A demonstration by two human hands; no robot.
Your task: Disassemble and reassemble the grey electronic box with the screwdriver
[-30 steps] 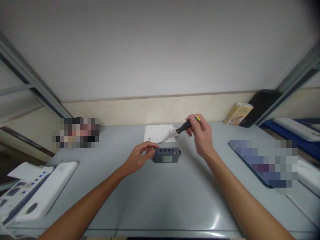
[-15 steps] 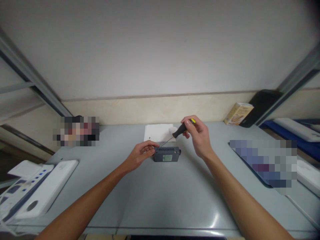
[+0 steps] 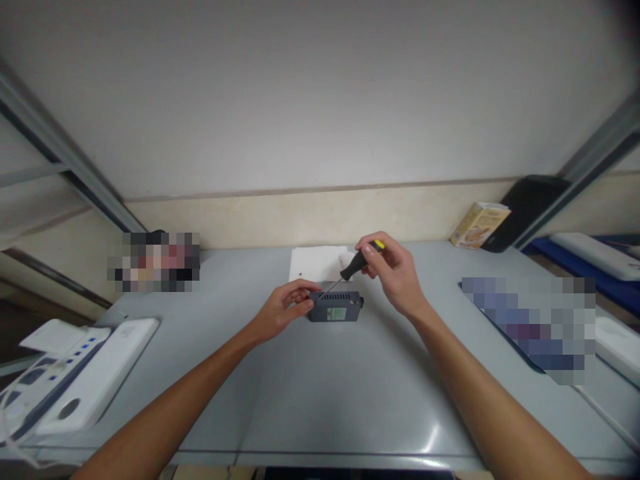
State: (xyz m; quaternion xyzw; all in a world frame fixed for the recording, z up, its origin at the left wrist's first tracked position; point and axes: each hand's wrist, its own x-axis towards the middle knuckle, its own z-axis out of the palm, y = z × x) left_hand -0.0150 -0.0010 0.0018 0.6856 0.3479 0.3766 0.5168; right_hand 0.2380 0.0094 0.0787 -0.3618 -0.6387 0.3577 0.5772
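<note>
A small dark grey box (image 3: 336,307) with vent slots and a green label lies on the grey table (image 3: 320,393). My left hand (image 3: 284,308) grips its left end, fingers curled round it. My right hand (image 3: 394,275) is closed on the black and yellow handle of a screwdriver (image 3: 356,264). The thin shaft slants down to the left, and its tip rests at the box's top left corner, close to my left fingers.
A white sheet of paper (image 3: 315,264) lies just behind the box. White devices (image 3: 83,373) sit at the table's left edge. A yellow carton (image 3: 479,224) and a black object (image 3: 525,208) stand at the back right. More white devices (image 3: 595,255) lie far right.
My right hand has moved left and down with the screwdriver, bringing its tip from above the paper onto the box's top left corner. My left hand has kept its hold on the box.
</note>
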